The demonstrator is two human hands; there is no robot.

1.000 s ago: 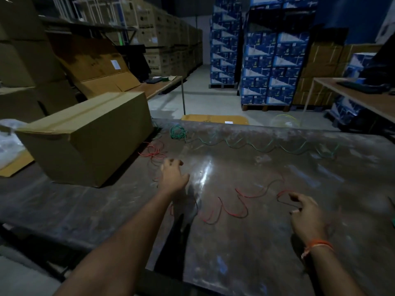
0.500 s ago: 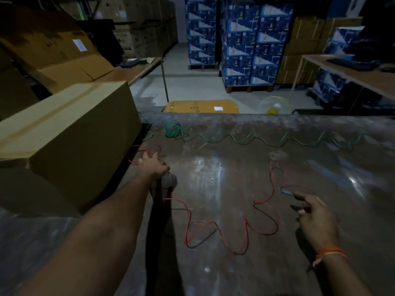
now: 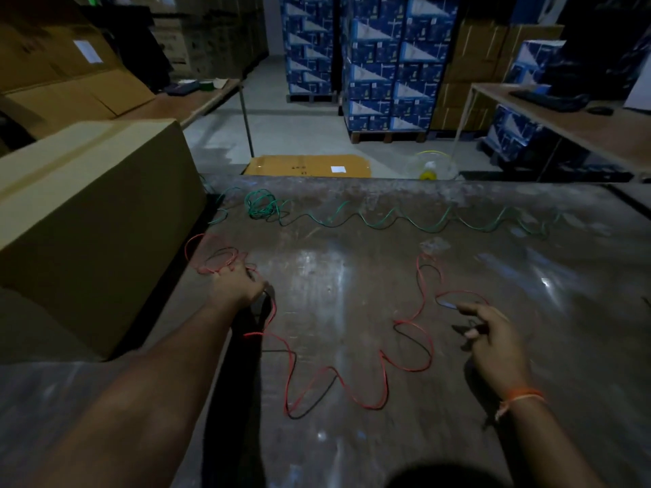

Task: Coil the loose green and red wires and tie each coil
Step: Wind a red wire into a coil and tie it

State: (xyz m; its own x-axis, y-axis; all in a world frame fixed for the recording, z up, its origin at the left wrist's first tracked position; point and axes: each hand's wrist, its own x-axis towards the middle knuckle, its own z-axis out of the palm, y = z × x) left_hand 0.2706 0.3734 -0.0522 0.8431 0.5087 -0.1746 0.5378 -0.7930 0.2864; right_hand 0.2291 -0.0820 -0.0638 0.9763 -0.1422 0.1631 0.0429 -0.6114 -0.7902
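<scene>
Dark scuffed worktop (image 3: 352, 434), glare patches on its surface. Right hand (image 3: 493, 343), orange thread at the wrist: fingers loosely curled; whether they pinch the wire end cannot be told, the tips being blurred. Red wire (image 3: 366, 385): loose, uncoiled, snaking in wavy loops on the worktop from just beside the right fingers across to the left fingers. Left hand (image 3: 236, 287): fingers clenched on the red wire, a few small red loops lying just beyond the knuckles. Large brown cardboard box (image 3: 88, 220): on the worktop, left of the left fingers, standing close against the red loops. Green wire (image 3: 387, 220): beyond both hands, a small bundle at its left end, the rest zigzagging rightward. Flat cardboard sheet (image 3: 306, 166) past the worktop's far edge, white label unreadable. Farther: stacked blue-and-white cartons (image 3: 387, 65), print illegible.
</scene>
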